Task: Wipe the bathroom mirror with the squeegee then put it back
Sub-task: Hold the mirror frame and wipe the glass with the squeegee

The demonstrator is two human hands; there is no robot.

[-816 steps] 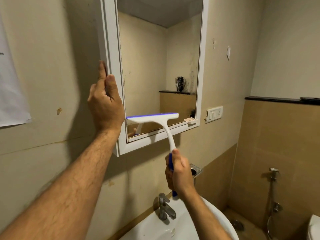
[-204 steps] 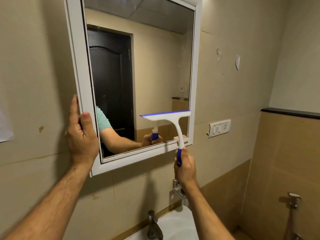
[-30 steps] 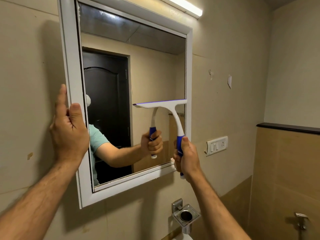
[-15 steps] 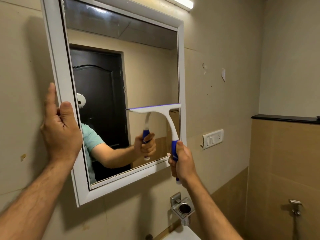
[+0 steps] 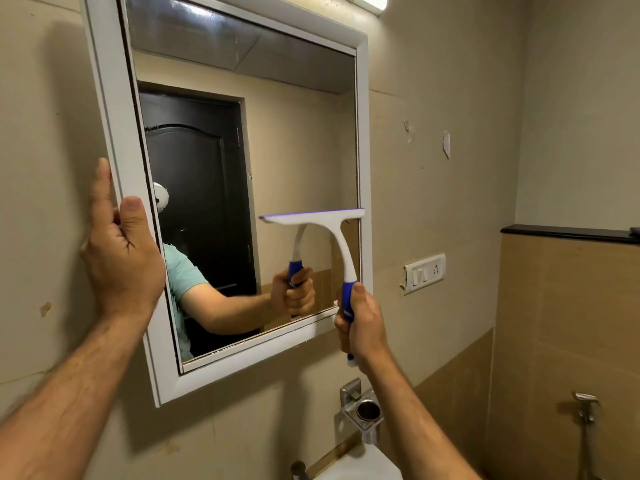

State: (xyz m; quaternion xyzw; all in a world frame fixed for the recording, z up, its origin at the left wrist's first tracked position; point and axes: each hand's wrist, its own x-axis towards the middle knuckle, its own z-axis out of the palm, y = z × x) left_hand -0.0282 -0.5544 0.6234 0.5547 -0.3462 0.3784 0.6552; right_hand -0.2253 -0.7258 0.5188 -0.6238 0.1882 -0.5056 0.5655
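Note:
A white-framed bathroom mirror [image 5: 298,140] hangs on the beige wall. The white squeegee [image 5: 337,237] has a blue grip, and its blade lies level against the glass at the lower right of the mirror. My right hand [image 5: 362,327] grips the blue handle below the frame's bottom right corner. My left hand [image 5: 119,251] holds the frame's left edge, thumb on the front, fingers along the outer side. The glass reflects the arm, the squeegee and a dark door.
A metal holder [image 5: 363,410] is fixed to the wall under the mirror, above a white basin [image 5: 360,465] and tap [image 5: 298,471]. A switch plate [image 5: 424,273] sits right of the mirror. A dark ledge [image 5: 568,233] tops the tiled wall; a spray fitting [image 5: 585,407] hangs low right.
The squeegee has slid a little down the right side of the glass with my right hand. My left hand stays on the frame's left edge.

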